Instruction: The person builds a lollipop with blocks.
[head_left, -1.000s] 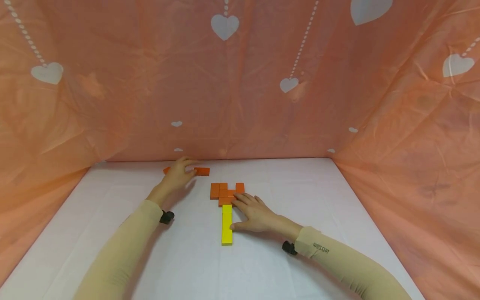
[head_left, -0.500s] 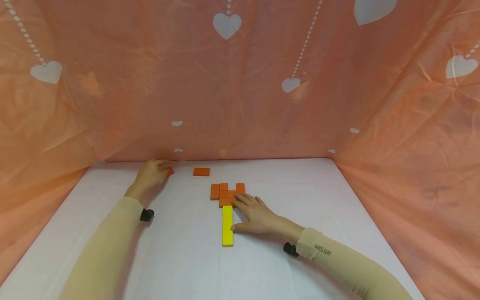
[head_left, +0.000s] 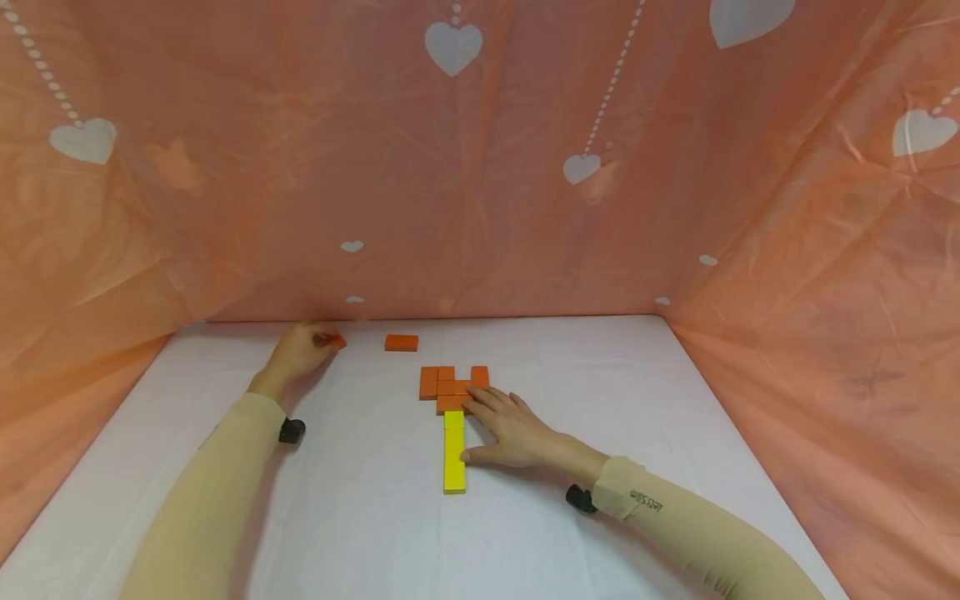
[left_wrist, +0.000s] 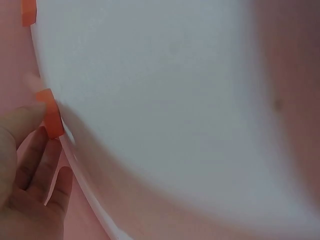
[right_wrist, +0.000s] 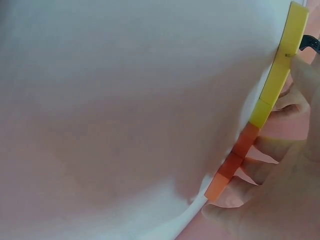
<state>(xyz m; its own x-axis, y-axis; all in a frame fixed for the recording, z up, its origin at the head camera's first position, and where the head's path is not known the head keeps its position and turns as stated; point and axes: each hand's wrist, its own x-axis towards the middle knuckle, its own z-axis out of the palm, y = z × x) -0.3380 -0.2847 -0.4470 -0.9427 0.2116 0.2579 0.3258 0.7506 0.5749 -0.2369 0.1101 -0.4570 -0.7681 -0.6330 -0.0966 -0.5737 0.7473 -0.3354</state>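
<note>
Near the far left of the table, my left hand (head_left: 295,353) pinches a small orange block (left_wrist: 51,116) between thumb and fingers; most of it is hidden by the hand in the head view. A flat orange block (head_left: 401,342) lies to its right, apart. In the middle, several orange blocks (head_left: 428,383) lie edge to edge in a forked cluster. Below them a short yellow block (head_left: 454,419) and a long yellow block (head_left: 454,467) form a straight stem. My right hand (head_left: 517,435) lies with spread fingers, fingertips at the cluster's right side and thumb at the long yellow block.
A white cloth (head_left: 360,517) covers the table. Pink-orange fabric (head_left: 480,208) with white hearts hangs as walls behind and on both sides, its back wall close beyond my left hand. A black wrist camera (head_left: 292,431) sits at each cuff.
My left hand has moved left, away from the flat orange block, to the small orange block, and its fingers have closed on that block. My right hand has stayed in place.
</note>
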